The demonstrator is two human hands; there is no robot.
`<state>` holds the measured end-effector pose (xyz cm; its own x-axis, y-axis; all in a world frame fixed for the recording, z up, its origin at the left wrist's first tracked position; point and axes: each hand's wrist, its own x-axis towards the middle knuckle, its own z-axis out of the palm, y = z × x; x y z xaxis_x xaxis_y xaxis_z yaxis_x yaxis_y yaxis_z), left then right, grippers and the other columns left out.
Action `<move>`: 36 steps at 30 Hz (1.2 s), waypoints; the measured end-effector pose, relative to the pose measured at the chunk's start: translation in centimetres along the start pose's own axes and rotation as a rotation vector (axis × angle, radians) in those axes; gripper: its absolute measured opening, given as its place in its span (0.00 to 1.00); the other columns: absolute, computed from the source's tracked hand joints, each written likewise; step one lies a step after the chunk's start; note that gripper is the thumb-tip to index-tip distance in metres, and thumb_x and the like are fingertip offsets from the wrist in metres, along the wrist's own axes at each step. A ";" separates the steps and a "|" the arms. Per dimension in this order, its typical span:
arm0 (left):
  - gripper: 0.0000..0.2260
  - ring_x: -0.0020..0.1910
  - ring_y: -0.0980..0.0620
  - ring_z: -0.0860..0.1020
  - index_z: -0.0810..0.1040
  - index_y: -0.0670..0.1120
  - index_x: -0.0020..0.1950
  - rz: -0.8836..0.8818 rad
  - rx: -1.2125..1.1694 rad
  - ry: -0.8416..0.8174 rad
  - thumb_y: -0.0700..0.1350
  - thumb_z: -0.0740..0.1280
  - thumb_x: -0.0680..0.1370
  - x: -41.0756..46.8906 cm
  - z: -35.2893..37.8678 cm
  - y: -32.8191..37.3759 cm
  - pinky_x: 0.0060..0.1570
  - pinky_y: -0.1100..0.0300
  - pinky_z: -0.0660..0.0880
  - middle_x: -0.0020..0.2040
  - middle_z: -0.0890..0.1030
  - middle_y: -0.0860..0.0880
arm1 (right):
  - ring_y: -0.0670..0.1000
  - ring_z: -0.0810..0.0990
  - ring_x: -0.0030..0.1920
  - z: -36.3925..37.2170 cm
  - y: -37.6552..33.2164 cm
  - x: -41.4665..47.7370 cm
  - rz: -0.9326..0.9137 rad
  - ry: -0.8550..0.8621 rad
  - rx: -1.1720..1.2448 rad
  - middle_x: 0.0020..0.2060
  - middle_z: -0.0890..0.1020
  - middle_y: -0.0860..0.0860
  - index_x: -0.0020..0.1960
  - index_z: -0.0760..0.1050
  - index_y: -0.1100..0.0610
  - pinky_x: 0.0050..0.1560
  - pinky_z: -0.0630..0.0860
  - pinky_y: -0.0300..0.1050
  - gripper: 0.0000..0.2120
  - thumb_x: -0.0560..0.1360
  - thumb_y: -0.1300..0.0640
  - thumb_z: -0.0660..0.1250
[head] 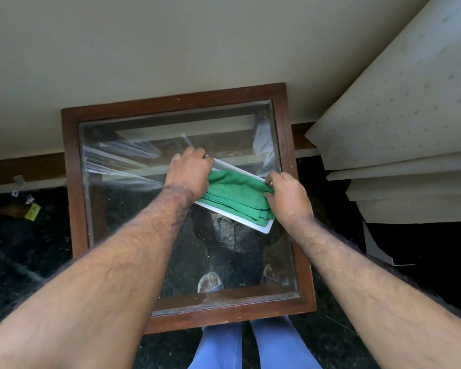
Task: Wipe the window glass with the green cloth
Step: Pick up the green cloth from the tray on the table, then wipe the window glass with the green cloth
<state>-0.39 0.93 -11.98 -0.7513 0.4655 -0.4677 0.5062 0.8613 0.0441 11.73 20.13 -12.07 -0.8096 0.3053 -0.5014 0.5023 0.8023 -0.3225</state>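
Observation:
A square pane of window glass (133,222) in a dark brown wooden frame (72,182) leans against the wall, directly in front of me. Pale streaks mark its upper left. The folded green cloth (234,198) lies against the middle of the glass on a flat white pad (264,230), tilted down to the right. My left hand (189,171) grips the cloth's left end, and a thin white rod sticks out above that hand. My right hand (288,198) pinches the cloth's right edge. Both hands rest on the glass.
A cream wall (171,49) rises behind the frame. Several white perforated boards (410,115) lean stacked at the right, close to the frame's right side. The floor is dark. A yellow tag (32,211) and small clutter lie at the left. My blue trouser legs (218,347) stand below the frame.

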 end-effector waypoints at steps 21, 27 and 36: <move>0.07 0.40 0.53 0.77 0.80 0.47 0.50 -0.134 -0.844 0.017 0.36 0.73 0.76 -10.5 -19.9 -3.5 0.42 0.60 0.72 0.42 0.81 0.50 | 0.49 0.84 0.55 -19.3 -6.4 -7.4 -0.108 0.029 0.470 0.58 0.87 0.49 0.63 0.82 0.52 0.49 0.75 0.34 0.11 0.81 0.59 0.71; 0.10 0.45 0.47 0.78 0.79 0.41 0.54 -0.055 -1.050 0.087 0.31 0.73 0.76 -15.2 -33.4 -4.2 0.48 0.56 0.80 0.46 0.80 0.40 | 0.54 0.87 0.55 -30.9 -11.5 -11.4 -0.184 0.234 0.492 0.52 0.90 0.51 0.58 0.87 0.53 0.58 0.78 0.45 0.10 0.77 0.56 0.75; 0.10 0.54 0.44 0.83 0.78 0.38 0.59 0.027 -1.192 0.328 0.33 0.72 0.78 -22.8 -52.1 -5.7 0.51 0.52 0.82 0.53 0.84 0.43 | 0.57 0.89 0.52 -48.5 -19.5 -18.2 -0.343 0.422 0.595 0.47 0.90 0.56 0.51 0.87 0.53 0.59 0.86 0.61 0.07 0.74 0.57 0.80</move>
<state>-8.16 -3.98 44.44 -0.9042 0.3673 -0.2181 -0.0489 0.4181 0.9071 2.00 23.82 42.28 -0.9349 0.3546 0.0107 0.1859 0.5154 -0.8366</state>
